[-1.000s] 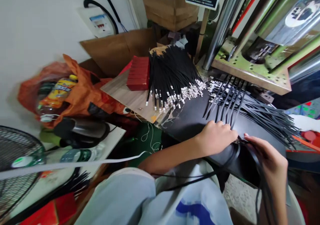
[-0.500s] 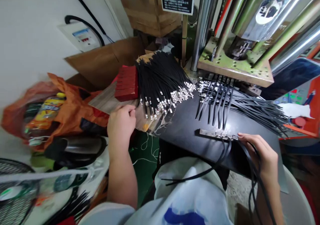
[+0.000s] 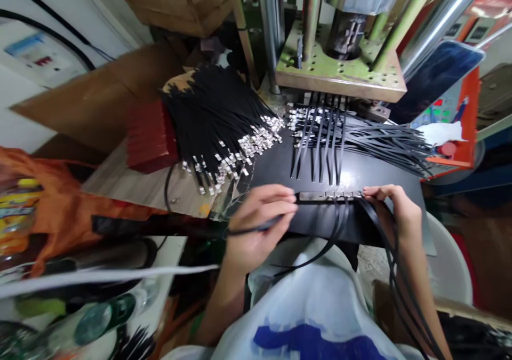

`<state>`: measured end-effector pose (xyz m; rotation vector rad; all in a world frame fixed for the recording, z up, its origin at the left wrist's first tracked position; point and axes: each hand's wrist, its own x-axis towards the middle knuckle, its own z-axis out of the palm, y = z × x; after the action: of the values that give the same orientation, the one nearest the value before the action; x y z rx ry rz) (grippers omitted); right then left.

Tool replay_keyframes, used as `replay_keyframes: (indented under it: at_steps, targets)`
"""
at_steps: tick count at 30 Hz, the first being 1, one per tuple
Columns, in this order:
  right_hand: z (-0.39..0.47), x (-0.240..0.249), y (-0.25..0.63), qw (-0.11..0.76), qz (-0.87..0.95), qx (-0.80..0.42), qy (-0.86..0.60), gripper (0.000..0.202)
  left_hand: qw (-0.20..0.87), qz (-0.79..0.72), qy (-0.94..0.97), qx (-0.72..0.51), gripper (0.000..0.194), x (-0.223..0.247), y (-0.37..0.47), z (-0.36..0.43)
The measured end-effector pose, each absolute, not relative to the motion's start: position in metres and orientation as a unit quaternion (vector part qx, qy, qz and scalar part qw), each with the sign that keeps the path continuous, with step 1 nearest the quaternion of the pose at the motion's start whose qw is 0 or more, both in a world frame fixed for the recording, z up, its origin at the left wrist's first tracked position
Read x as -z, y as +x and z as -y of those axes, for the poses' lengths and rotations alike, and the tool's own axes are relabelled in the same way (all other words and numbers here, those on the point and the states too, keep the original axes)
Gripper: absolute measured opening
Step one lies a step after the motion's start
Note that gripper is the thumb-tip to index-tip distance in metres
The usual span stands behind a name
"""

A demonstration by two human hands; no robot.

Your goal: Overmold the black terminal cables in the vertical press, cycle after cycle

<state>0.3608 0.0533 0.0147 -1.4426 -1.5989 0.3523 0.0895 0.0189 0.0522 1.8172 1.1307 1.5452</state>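
Slotted metal bar: the slotted metal bar (image 3: 314,196) lies flat near the front edge of the black tabletop (image 3: 272,173), between the 2 hands.
Loaded cables: several flat black cables (image 3: 340,224) run from its slots, drooping over the edge towards the person's lap.
Right hand: the right hand (image 3: 400,208) has its fingertips closed on the bar's right end, with more black cables hanging past the wrist.
Left hand: the left hand (image 3: 254,226), just off the bar's left end, pinches a single cable (image 3: 258,226) between thumb and fingers.
Behind the bar: a row of flat cables points this way, crossing a fanned bundle (image 3: 384,141) that stretches off to the right.
Machine: over the row's far ends I see a press plate (image 3: 340,77), drilled with holes and set among upright rods.
Left side: a big heap of black cables (image 3: 220,104) with silvery connectors sits beside a dark red block (image 3: 150,138).
Far right: an orange tray (image 3: 468,120) holds a crumpled white cloth (image 3: 442,133).
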Motion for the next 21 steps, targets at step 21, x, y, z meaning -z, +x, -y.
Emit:
replay_keyframes:
  at_steps: [21]
  targets:
    - [-0.001, -0.001, 0.403, 0.393, 0.626, -0.069, -0.67, 0.043, 0.405, -0.36, 0.671, -0.506, 0.006, -0.085, 0.108, -0.107]
